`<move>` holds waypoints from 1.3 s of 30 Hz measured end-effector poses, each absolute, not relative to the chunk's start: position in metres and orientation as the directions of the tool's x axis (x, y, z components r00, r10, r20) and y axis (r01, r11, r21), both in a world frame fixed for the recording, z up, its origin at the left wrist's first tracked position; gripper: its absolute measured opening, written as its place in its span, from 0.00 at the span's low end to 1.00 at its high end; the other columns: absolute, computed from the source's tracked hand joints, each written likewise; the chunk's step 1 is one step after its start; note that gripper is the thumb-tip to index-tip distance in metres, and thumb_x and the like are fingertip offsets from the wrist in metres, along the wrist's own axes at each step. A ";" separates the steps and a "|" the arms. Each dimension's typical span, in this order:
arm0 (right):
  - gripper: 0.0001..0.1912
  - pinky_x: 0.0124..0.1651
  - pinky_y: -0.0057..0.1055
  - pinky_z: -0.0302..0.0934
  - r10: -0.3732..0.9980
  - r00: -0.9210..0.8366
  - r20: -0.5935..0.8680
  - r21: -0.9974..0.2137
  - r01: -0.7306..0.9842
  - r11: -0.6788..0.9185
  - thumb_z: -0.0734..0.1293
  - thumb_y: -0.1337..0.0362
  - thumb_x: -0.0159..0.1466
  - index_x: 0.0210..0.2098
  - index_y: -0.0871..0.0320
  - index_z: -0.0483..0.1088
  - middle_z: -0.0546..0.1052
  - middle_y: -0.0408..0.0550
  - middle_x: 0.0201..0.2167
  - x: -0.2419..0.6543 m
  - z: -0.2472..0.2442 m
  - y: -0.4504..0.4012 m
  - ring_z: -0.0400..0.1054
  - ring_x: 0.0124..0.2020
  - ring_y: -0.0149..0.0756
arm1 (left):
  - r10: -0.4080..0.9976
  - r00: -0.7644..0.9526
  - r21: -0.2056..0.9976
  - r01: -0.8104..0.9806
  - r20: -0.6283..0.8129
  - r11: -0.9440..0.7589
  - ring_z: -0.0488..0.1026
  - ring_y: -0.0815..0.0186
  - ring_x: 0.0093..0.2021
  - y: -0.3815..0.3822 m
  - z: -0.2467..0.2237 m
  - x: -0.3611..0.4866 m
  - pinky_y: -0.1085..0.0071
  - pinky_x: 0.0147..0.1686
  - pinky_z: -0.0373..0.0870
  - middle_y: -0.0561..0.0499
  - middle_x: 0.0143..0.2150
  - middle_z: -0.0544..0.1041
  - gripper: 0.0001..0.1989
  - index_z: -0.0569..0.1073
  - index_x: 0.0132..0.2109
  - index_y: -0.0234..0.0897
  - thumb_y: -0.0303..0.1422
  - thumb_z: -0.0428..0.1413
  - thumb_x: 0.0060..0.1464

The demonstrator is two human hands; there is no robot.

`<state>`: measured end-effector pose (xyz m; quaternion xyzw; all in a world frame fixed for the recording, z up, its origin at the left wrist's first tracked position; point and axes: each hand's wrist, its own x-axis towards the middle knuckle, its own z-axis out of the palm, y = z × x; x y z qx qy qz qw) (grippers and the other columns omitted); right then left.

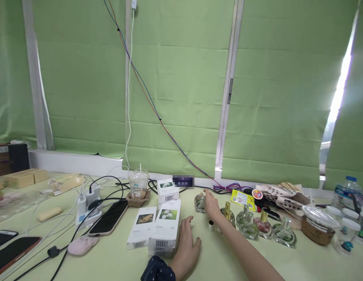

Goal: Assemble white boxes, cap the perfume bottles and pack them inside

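My left hand (185,248) lies low beside a white box (165,226) with a white-flower picture, its fingers apart and close to the box's right side. A second white box (142,226) lies against that one, and a third white box (168,191) is behind them. Farther out, my right hand (212,205) is at the right side of a small glass perfume bottle (199,203) standing on the table. Its fingertips are mostly hidden, so I cannot tell whether they grip the bottle. Several more perfume bottles (248,226) stand right of my right forearm.
Left are a plastic cup (139,185) in a carton holder, a phone (109,218), a power strip (89,207) and tangled black cables (73,234). Right are a yellow packet (244,200), a lidded brown bowl (319,226) and clear jars (348,234). Green blinds (181,86) hang behind.
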<state>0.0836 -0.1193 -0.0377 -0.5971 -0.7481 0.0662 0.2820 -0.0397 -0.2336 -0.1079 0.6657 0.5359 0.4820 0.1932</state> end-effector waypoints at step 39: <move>0.11 0.28 0.35 0.63 0.968 -0.208 0.141 -0.990 -0.023 0.139 0.64 0.59 0.59 0.23 0.57 0.63 0.69 0.46 0.19 0.132 -0.085 -0.212 0.68 0.21 0.38 | 0.839 -0.061 0.760 0.463 0.540 -0.456 0.61 0.55 0.63 -0.219 -0.117 -0.045 0.52 0.63 0.55 0.36 0.60 0.66 0.21 0.60 0.58 0.33 0.34 0.47 0.59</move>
